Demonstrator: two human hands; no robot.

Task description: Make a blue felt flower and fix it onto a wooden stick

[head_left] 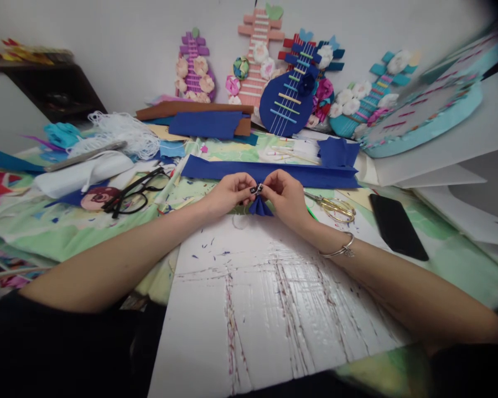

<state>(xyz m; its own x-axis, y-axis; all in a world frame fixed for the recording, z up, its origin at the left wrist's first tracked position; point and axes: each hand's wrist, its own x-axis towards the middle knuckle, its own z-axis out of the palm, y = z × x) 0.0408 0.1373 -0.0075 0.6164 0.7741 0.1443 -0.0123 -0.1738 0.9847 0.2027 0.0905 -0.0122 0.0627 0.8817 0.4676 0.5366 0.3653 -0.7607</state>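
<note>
Both my hands meet over the far edge of a scored white board. Between them hangs a small piece of gathered blue paper, fanning out below the fingertips. My left hand pinches its top from the left. From the other side, my right hand pinches the same spot, thumb and forefinger closed. The fingertips hide how the top of the piece is bunched. A long folded blue strip lies just behind the hands. Gold-handled scissors rest beside my right hand.
To the left lie black glasses, a white roll and tangled white string. A black phone is at the right. Decorated paper instruments, including a blue one, lean against the wall. Stacked blue sheets lie at the back.
</note>
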